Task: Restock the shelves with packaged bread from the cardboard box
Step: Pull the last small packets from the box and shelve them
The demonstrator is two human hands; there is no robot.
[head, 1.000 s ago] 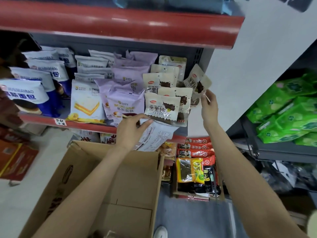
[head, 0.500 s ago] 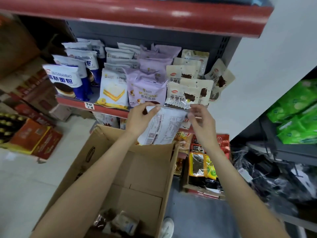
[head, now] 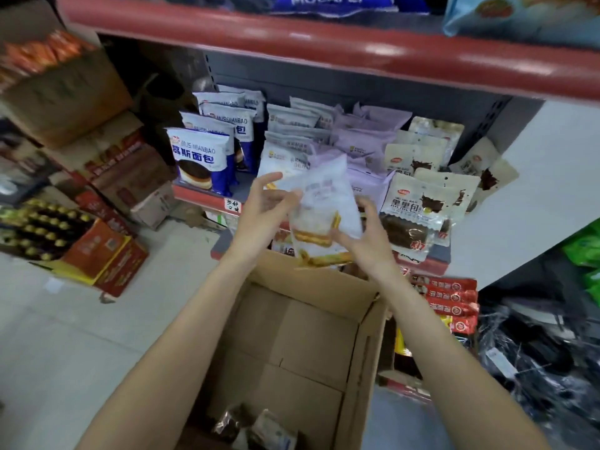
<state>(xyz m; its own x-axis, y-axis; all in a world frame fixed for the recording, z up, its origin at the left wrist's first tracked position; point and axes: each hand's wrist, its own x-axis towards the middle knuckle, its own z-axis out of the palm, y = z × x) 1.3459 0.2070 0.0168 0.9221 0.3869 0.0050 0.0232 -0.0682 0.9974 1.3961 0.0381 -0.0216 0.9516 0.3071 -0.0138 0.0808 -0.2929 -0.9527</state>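
A white bread packet (head: 321,206) with a layered sandwich picture is held upright in front of the shelf (head: 201,198), just above the cardboard box (head: 367,339). My left hand (head: 263,209) grips its left side and my right hand (head: 363,235) grips its lower right corner. The packet is blurred. On the shelf stand blue and white bread bags (head: 199,157), lilac packets (head: 367,138) and chocolate bread packets (head: 425,199). A few dark and white packets (head: 256,427) lie at the bottom of the box.
A red shelf rail (head: 324,47) runs overhead. Stacked cartons (head: 107,254) and gold-capped bottles (head: 42,228) stand on the floor at left. Red snack packs (head: 448,300) fill the lower shelf at right, with dark plastic wrap (head: 535,362) and green packs (head: 584,241) beyond.
The packet has been turned from its printed back to its picture side and raised in front of the shelf. My right hand moved from the shelf's right end onto it. The view swung left.
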